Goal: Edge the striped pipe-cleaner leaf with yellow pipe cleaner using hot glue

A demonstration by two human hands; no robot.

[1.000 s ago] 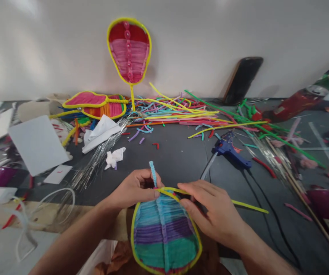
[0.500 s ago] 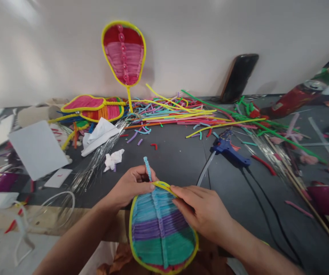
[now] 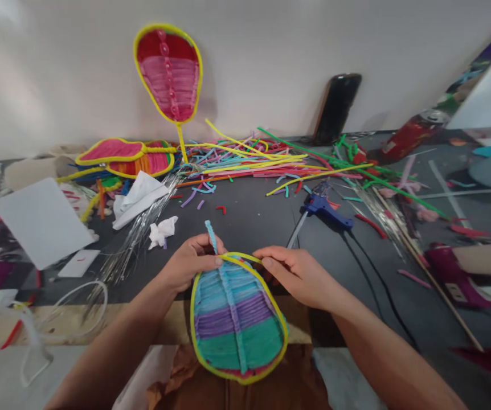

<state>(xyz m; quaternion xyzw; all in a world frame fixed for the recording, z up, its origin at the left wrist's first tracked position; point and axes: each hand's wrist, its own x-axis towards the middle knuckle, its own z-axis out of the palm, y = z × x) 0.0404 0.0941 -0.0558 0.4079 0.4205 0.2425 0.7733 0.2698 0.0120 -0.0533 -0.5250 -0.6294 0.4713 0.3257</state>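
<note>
Nearest, the striped panel [image 3: 215, 323] lies on the near side of the 2 hands, its long axis running near to far, its pale-blue stem [image 3: 211, 236] pointing far and slightly left. The left hand [image 3: 189, 262], closer to that stem, pinches the panel's far end between thumb and fingers; the right hand [image 3: 299, 276], just to the right, pinches 1 yellow strip [image 3: 245, 256]. Far right leans 1 red can [image 3: 412, 139]; its contents cannot be seen.

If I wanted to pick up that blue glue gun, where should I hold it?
Probably by the handle of the blue glue gun, coming from the right: the handle juts out that way, clear of the pale stick poking from the gun's near end.
</note>
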